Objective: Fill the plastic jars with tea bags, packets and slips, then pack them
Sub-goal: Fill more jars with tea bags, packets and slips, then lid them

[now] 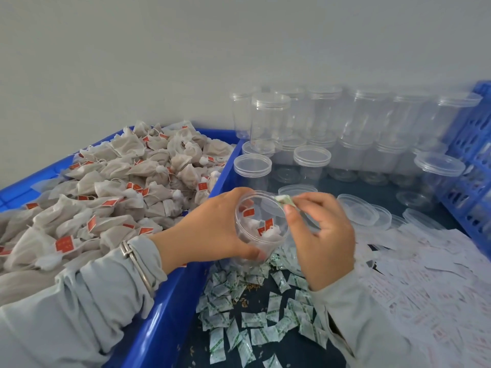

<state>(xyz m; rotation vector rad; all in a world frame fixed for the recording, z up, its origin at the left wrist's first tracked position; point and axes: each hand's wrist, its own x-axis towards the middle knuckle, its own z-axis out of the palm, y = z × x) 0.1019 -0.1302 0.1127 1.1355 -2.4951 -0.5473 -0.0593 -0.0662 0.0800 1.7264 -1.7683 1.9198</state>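
1. Clear plastic jar, tilted, mouth toward the right; left hand grip wrapped round it, above the blue bin's right rim.
2. Right hand pinches a green-white packet at the jar's rim.
3. Risk: packet could glance off the rim and fall among loose packets on the worktop.
4. Jar appearance: transparent, part-filled with red-tagged tea bags.

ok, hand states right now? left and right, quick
Left hand: grips the open plastic jar, which has tea bags inside.
Right hand: pinches a small green-and-white packet at the jar's mouth.
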